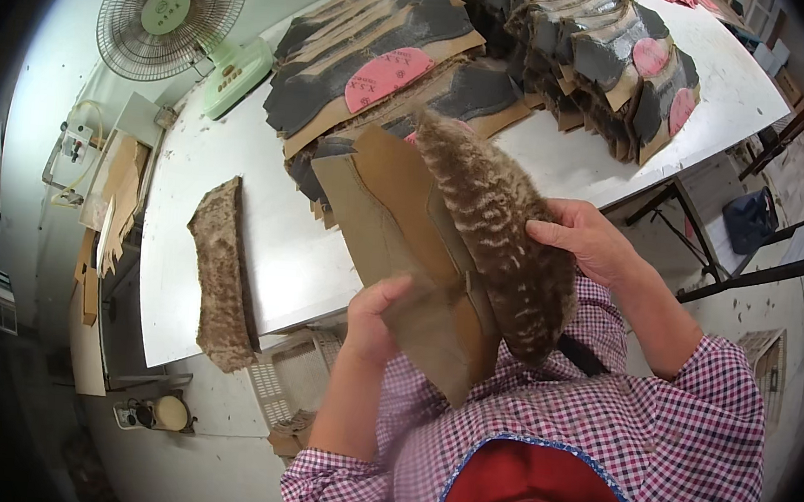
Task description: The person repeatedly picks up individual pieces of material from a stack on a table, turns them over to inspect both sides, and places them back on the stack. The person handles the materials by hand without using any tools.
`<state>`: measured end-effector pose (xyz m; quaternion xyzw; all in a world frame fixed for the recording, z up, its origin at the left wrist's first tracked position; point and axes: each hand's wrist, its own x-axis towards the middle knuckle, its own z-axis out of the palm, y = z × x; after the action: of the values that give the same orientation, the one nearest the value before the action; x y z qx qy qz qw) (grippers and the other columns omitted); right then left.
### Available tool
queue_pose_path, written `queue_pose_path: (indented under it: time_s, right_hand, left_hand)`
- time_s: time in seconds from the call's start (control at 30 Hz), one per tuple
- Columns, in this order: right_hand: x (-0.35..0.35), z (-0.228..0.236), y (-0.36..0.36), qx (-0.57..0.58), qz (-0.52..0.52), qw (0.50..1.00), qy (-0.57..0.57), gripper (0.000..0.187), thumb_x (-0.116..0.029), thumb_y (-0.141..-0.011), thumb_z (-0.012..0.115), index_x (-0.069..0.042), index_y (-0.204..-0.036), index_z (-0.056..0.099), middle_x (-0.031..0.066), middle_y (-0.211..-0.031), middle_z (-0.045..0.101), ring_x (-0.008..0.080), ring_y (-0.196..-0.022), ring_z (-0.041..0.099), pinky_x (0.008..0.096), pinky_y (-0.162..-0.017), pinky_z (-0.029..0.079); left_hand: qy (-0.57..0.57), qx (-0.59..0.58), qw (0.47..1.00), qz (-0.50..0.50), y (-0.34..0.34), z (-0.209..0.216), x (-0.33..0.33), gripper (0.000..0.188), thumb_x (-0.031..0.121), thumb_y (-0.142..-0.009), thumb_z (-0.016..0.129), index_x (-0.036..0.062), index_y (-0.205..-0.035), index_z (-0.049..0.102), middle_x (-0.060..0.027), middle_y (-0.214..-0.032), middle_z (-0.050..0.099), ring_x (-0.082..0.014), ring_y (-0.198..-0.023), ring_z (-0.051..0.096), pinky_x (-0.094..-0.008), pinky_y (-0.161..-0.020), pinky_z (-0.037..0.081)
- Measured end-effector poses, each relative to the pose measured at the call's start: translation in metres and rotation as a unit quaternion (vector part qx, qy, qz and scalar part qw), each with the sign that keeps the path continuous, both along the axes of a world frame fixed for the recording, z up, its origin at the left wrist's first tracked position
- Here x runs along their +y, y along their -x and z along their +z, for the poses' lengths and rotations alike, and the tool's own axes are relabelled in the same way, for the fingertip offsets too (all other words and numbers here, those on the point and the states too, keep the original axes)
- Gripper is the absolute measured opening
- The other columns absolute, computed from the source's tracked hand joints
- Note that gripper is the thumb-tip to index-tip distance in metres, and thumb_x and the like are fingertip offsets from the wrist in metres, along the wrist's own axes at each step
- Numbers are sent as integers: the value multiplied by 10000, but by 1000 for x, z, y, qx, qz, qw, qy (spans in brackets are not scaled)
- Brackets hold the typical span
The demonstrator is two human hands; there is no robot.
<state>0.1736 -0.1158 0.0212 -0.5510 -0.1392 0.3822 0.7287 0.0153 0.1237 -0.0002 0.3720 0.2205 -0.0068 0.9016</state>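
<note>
My left hand [375, 320] grips a flat brown panel [394, 236], thumb on top and fingers hidden behind it. The panel looks like paper or thin backing in two brown tones, and I cannot tell how many layers it has. A curved piece of brown mottled fur [506, 235] lies along the panel's right side. My right hand [589, 241] holds this fur by its right edge, with the thumb on the pile. Both pieces are tilted up in front of my body, at the table's near edge.
The white table [303, 267] carries a narrow fur strip [223, 276] overhanging its near left edge. Stacked grey-and-brown pieces [379, 40] with pink labels stand behind, and more stacks [592, 59] lie to the right. A fan [170, 11] stands far left. Below is a plastic crate [295, 379].
</note>
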Motion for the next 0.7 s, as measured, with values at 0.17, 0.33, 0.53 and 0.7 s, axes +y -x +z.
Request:
queue_pose_path:
  time_s: [0.17, 0.33, 0.53, 0.7]
  right_hand:
    - [6, -4, -2, -65, -88, 994, 3, 224, -132, -954, 579, 45, -1078, 638, 23, -895, 675, 71, -794, 596, 225, -699, 494]
    - [20, -33, 0, -222, -84, 967, 90, 194, -120, -946, 585, 31, -1043, 658, -5, -865, 660, 52, -786, 542, 231, -697, 474]
    - [55, -58, 19, -93, 25, 994, -42, 228, -152, -946, 589, 18, -1084, 651, -5, -895, 662, 62, -822, 554, 242, -722, 480]
    - [40, -66, -12, -256, -46, 960, 101, 226, -182, -943, 597, 26, -1019, 641, 58, -855, 659, 144, -790, 605, 283, -719, 494]
  left_hand:
    - [71, -48, 996, 27, 5, -1, -13, 462, 168, -819, 539, -61, -1220, 550, -180, -1166, 627, -322, -1053, 613, -434, -935, 494]
    - [136, -149, 979, 0, 8, -4, -32, 589, 140, -771, 532, -48, -1324, 453, -194, -1254, 577, -345, -1123, 580, -456, -988, 464]
    - [76, -116, 990, -21, 0, 13, -52, 639, 129, -728, 539, -56, -1332, 436, -198, -1271, 558, -347, -1128, 573, -446, -999, 456]
    - [38, -54, 997, 29, -4, 17, -53, 602, 132, -744, 537, -61, -1308, 456, -196, -1249, 566, -342, -1108, 579, -443, -980, 465]
